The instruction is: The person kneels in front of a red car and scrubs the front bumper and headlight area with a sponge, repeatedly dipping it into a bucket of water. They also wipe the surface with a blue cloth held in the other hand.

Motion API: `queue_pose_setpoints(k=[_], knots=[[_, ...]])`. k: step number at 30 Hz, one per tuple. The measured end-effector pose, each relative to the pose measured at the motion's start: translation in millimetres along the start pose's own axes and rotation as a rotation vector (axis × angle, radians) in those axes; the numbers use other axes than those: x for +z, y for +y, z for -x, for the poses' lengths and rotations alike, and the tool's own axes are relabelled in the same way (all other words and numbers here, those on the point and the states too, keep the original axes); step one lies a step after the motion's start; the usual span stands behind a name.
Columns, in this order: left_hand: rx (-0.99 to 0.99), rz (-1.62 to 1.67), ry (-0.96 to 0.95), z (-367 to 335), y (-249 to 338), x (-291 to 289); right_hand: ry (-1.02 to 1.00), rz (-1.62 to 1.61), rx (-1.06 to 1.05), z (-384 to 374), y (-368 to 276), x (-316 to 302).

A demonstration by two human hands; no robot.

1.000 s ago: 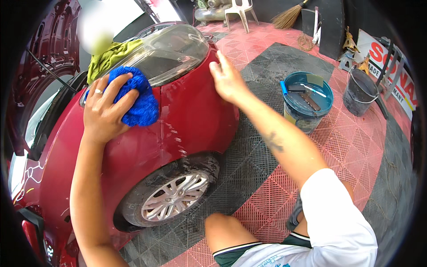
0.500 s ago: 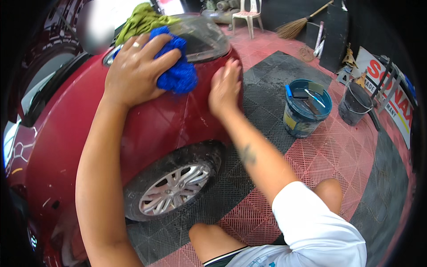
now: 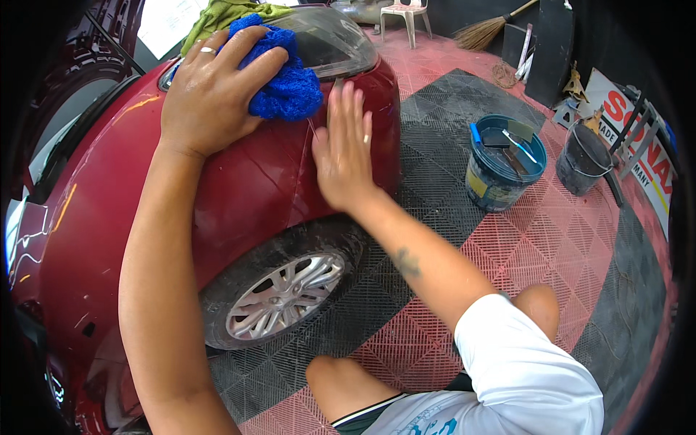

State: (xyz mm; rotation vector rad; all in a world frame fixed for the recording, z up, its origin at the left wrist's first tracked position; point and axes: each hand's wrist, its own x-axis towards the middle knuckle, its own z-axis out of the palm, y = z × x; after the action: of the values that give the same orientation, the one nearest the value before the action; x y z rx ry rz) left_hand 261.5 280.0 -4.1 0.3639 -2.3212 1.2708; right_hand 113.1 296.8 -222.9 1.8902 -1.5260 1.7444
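My left hand (image 3: 214,94) is closed round a bunched blue cloth (image 3: 286,83), held at the front corner of a dark red car (image 3: 239,177). A thin streak of water seems to fall from the cloth's lower edge. Just right of it, my right hand (image 3: 344,148) is flat with fingers stretched out, over the red panel below the headlight (image 3: 330,43); whether the palm touches the paint I cannot tell. A green cloth (image 3: 232,18) lies on the car behind the blue one. Below my hands is the front wheel (image 3: 286,297) with its silver rim.
A blue-green bucket (image 3: 500,185) holding liquid and some tools stands on the red and black grated floor (image 3: 536,246) to the right. Past it are a black bucket (image 3: 580,174) and a sign board (image 3: 641,159). A white chair (image 3: 406,13) and a straw broom (image 3: 482,32) stand farther back.
My right hand has moved left, from the car's front edge to beside the blue cloth. The blue cloth remains in my left hand. The view has tilted slightly.
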Motion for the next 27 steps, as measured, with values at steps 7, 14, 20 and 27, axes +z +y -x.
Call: queue_pose_setpoints(k=[7,14,20,27], knots=[[0.021,-0.018,0.012,4.7,-4.2,-2.9,-0.048,-0.057,-0.051,32.6,-24.5,3.6],[-0.005,-0.024,0.025,-6.3,1.7,-6.8,-0.146,-0.136,-0.085,109.7,-38.6,22.3],[0.035,-0.040,0.106,-6.3,1.4,-4.0,0.043,0.048,0.006,-8.9,-29.0,8.9],[0.038,-0.004,0.091,-8.1,2.6,-10.8,-0.162,-0.099,-0.045,96.3,-50.9,22.3]])
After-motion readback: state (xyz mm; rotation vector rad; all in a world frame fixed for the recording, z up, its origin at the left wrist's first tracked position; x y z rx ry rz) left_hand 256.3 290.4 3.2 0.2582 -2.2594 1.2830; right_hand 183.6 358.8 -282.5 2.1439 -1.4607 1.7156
